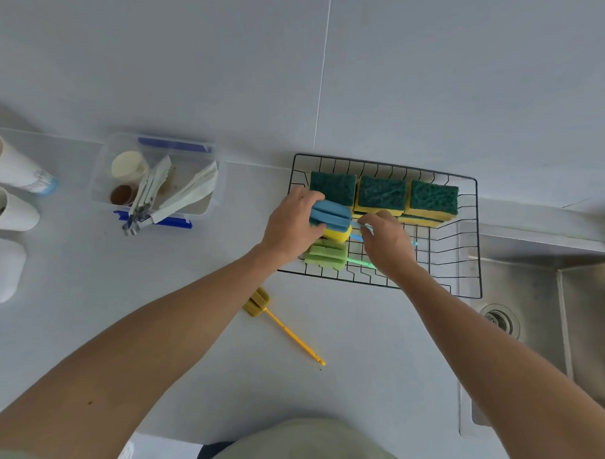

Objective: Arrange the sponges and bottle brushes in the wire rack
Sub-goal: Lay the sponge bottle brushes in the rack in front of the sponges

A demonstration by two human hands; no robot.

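Sponges [381, 195] with green scouring tops stand in a row along the wire rack's [477, 235] far side. Left hand [289, 222] grips the blue bottle brush's foam head [330, 215] at the rack's left end, above yellow and green heads [327, 256]; right hand [384, 246] pinches its blue handle. A yellow bottle brush [280, 324] lies on the tabletop [205, 329] just outside the rack.

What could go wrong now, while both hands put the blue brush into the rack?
1. The wire rack reaches over the sink; a hard push might shift it toward the basin.
2. The blue bottle brush, held by the left hand and right hand, may disturb the green brush beside it.
3. The yellow brush on the counter could be forgotten.
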